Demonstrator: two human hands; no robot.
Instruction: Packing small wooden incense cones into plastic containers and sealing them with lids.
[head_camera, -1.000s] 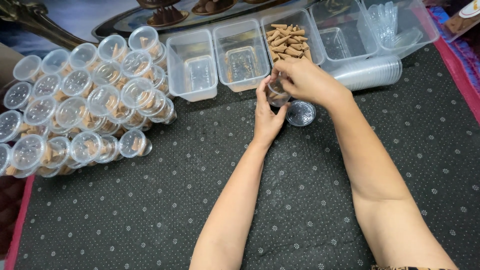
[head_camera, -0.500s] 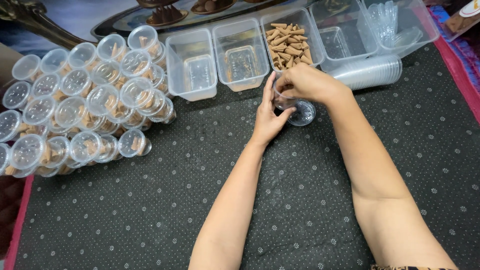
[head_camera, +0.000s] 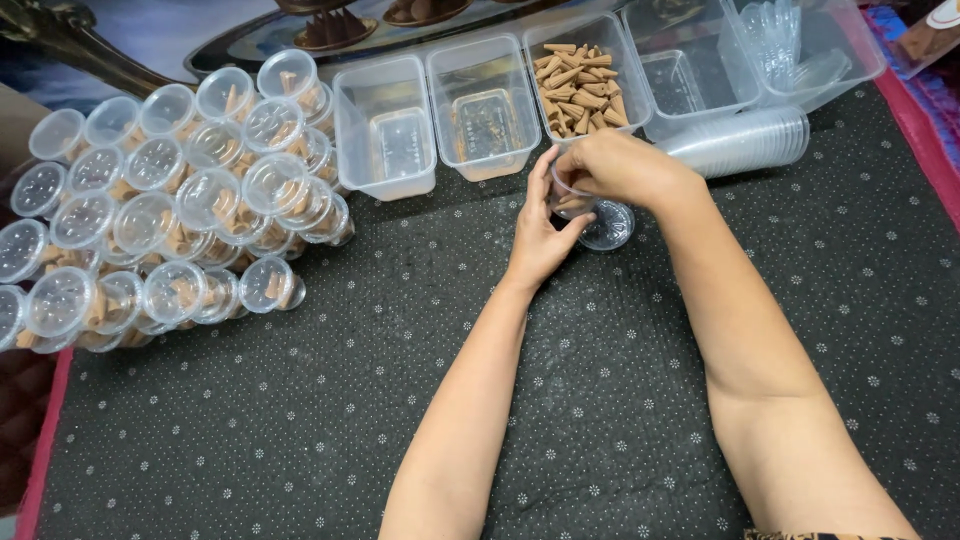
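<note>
My left hand (head_camera: 537, 228) grips a small clear plastic cup (head_camera: 570, 202) from the left side. My right hand (head_camera: 618, 165) is bunched over the cup's mouth, its fingertips at the rim; brown cone pieces show inside the cup. A clear round lid (head_camera: 609, 224) lies flat on the mat just right of the cup. Directly behind the hands stands a clear rectangular tub of brown incense cones (head_camera: 580, 86).
A pile of lidded clear cups holding cones (head_camera: 170, 200) lies at the left. Two clear tubs (head_camera: 385, 125) (head_camera: 483, 105) stand behind; another tub (head_camera: 690, 70) and a tub of lids (head_camera: 800, 50) at back right. A sleeve of stacked cups (head_camera: 745, 140) lies sideways. The dotted dark mat (head_camera: 300, 420) covers the table.
The cup in my left hand has dropped slightly toward the lid on the mat, and my right hand has stayed over its mouth. The view has shifted a little.
</note>
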